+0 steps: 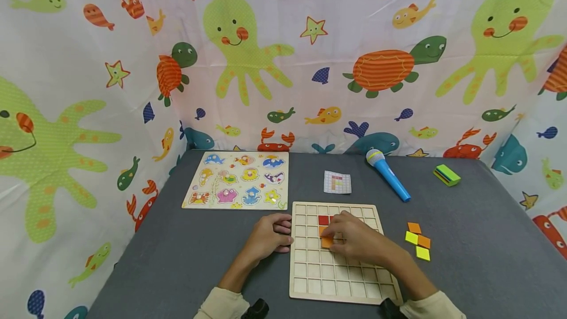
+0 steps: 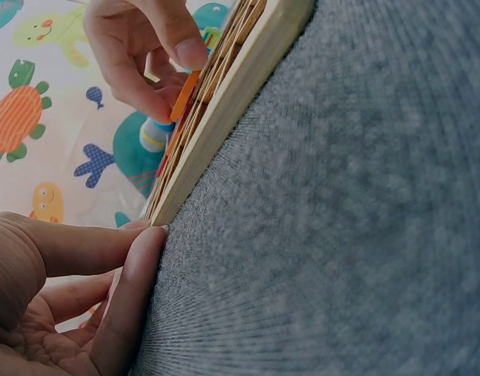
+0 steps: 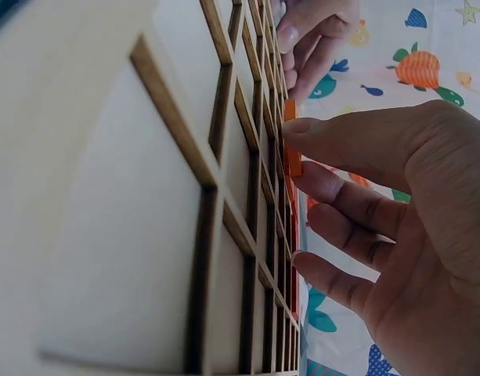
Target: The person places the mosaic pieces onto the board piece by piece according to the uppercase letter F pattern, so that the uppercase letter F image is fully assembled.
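A wooden grid board lies on the dark grey table. At its left edge, my left hand holds the rim between thumb and fingers, as the left wrist view shows up close. Over the board's upper middle, my right hand pinches an orange square tile between thumb and index finger. Another orange tile lies in the grid just above it, partly covered by my fingers. A red tile sits in the row above that; more red beside it is mostly hidden by the hand.
Loose orange and yellow tiles lie right of the board. Behind it are a small pattern card, a blue toy microphone and a green block. A sea-animal puzzle lies back left. A printed cloth hangs around the table.
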The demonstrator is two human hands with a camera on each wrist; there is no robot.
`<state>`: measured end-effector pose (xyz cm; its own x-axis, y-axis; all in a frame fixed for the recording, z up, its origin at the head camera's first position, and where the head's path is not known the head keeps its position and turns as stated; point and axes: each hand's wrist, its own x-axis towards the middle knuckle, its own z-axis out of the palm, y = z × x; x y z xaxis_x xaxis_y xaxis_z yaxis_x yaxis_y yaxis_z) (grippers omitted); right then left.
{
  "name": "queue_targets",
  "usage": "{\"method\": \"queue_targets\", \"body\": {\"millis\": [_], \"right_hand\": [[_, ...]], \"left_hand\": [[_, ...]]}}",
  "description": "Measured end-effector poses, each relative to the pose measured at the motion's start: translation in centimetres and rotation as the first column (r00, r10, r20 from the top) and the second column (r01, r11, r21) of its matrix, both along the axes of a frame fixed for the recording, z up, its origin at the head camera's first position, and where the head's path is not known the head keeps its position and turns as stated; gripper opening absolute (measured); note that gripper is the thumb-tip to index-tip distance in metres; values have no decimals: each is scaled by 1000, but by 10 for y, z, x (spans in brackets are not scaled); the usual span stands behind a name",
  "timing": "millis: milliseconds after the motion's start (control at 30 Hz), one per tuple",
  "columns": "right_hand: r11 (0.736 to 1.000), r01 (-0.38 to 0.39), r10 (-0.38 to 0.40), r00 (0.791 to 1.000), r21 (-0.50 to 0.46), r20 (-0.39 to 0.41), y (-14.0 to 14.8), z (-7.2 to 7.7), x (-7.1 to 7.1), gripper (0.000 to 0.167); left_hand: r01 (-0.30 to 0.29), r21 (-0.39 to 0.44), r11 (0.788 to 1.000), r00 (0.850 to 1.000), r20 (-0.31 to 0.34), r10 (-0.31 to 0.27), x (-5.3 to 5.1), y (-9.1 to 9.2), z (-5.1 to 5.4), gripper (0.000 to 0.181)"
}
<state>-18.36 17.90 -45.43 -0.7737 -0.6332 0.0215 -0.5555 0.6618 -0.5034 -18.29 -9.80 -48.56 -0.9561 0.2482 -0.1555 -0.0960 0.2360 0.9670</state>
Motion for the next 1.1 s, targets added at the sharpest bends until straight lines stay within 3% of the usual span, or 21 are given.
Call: {"method": "queue_targets", "body": {"millis": [533, 1100], "right_hand": [[999, 24, -24, 1000, 23, 2, 0, 1, 1, 21], [1000, 13, -13, 1000, -24, 12, 11, -3, 0, 23]], "left_hand": [[0, -1, 1000, 1000, -1, 0, 0, 0, 2, 56], [2, 7, 1000, 1000, 5, -2, 0, 0, 1, 56]]}}
